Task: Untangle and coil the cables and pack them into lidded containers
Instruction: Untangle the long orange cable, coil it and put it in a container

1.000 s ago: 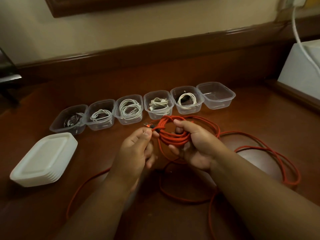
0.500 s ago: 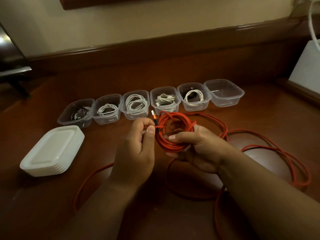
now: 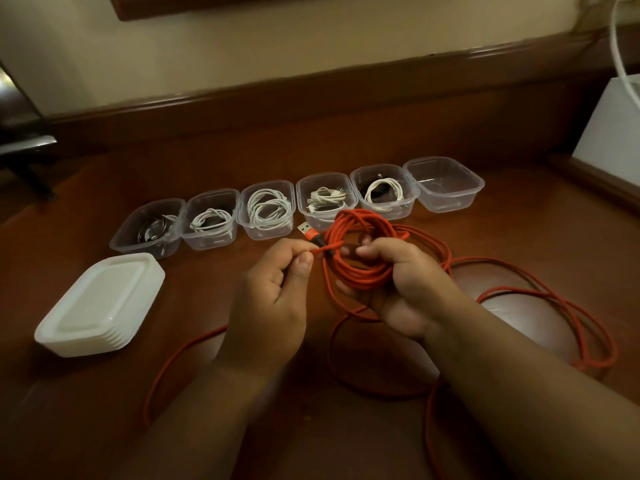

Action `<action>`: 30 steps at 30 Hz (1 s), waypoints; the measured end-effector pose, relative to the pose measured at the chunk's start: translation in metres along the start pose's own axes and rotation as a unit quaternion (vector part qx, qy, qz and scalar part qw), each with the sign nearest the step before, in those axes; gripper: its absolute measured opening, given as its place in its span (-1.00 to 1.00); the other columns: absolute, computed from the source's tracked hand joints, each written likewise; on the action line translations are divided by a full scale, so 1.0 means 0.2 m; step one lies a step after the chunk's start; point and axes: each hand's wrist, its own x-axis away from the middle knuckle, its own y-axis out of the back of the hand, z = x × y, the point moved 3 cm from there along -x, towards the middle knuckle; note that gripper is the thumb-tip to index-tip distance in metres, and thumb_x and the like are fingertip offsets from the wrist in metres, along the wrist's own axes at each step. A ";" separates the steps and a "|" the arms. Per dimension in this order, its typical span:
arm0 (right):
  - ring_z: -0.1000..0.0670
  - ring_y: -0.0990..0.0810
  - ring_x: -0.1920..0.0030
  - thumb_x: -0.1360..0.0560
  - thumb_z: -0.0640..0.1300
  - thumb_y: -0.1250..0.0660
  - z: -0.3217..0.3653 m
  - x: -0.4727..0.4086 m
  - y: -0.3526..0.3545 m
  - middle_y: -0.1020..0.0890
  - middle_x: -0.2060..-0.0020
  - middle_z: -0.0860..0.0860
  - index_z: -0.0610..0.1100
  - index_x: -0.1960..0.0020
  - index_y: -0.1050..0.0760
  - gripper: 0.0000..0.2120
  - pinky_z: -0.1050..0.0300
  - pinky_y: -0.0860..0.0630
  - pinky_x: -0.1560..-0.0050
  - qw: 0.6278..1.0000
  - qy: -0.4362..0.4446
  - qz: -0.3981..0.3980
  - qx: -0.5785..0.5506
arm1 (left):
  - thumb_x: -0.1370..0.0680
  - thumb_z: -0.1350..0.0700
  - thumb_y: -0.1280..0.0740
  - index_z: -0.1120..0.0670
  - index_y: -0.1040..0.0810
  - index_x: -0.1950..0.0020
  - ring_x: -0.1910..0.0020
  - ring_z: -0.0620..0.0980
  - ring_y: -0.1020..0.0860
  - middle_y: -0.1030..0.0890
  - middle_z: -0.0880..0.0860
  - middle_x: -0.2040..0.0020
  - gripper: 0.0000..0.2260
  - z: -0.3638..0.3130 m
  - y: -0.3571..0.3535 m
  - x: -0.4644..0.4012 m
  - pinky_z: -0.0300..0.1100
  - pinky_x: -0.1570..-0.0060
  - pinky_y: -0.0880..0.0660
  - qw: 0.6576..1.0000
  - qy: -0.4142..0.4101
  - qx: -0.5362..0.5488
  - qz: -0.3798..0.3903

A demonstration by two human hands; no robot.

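Note:
My right hand [image 3: 405, 282] grips a coil of red cable [image 3: 360, 251] above the wooden table. My left hand [image 3: 273, 289] pinches the cable just behind its USB plug [image 3: 307, 231], which points up and left. Long loose loops of the same red cable [image 3: 554, 299] trail over the table to the right and under my arms. Behind the hands runs a row of several clear plastic containers; the rightmost container [image 3: 446, 188] is empty, the others hold coiled white cables [image 3: 268, 209]. A stack of white lids [image 3: 100, 306] lies at the left.
A white box [image 3: 609, 133] with a white cord [image 3: 620, 50] running down to it stands at the right on a raised wooden ledge. A wooden rail runs along the wall at the back. A dark object sits at the far left edge.
The coil in my right hand has opened into a rounder ring and turned more upright. My left hand has pulled the plug end out to the left of the coil.

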 end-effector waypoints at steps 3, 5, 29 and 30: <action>0.04 -0.66 0.40 -0.52 -0.31 -0.12 0.00 -0.01 0.02 -0.65 0.38 -0.06 -0.21 0.11 -0.50 -0.82 0.19 -0.57 0.47 0.999 -0.020 -0.014 -0.033 | -0.63 0.22 -0.21 -0.06 -0.56 0.02 0.45 -0.30 -0.44 -0.50 -0.24 0.42 -0.79 0.01 -0.04 -0.01 -0.52 0.39 -0.29 0.992 0.052 0.102 0.051; 0.03 -0.66 0.41 -0.50 -0.30 -0.12 0.00 -0.01 0.03 -0.64 0.38 -0.08 -0.21 0.14 -0.49 -0.83 0.20 -0.57 0.48 0.998 -0.037 -0.018 -0.048 | -0.60 0.18 -0.20 -0.09 -0.58 0.03 0.47 -0.32 -0.43 -0.49 -0.25 0.44 -0.78 0.02 -0.05 -0.02 -0.52 0.40 -0.29 0.984 0.076 0.146 0.063; -0.20 -0.70 0.09 -0.38 -0.04 -0.25 0.00 0.00 -0.01 -0.69 0.07 -0.26 -0.33 -0.23 -0.51 -0.48 -0.05 -0.64 0.04 0.993 0.082 0.079 -0.019 | -0.38 0.09 -0.36 0.17 -0.61 0.16 0.31 -0.14 -0.64 -0.69 0.04 0.27 -0.84 0.05 -0.05 -0.04 -0.35 0.33 -0.54 0.866 0.320 0.381 -0.051; -0.21 -0.70 0.07 -0.41 -0.06 -0.26 0.00 0.00 -0.02 -0.69 0.04 -0.27 -0.31 -0.24 -0.50 -0.51 -0.04 -0.64 0.03 0.992 0.094 0.083 -0.018 | -0.39 0.10 -0.36 0.17 -0.61 0.15 0.28 -0.14 -0.65 -0.70 0.04 0.26 -0.85 0.04 -0.05 -0.03 -0.34 0.30 -0.56 0.862 0.316 0.392 -0.063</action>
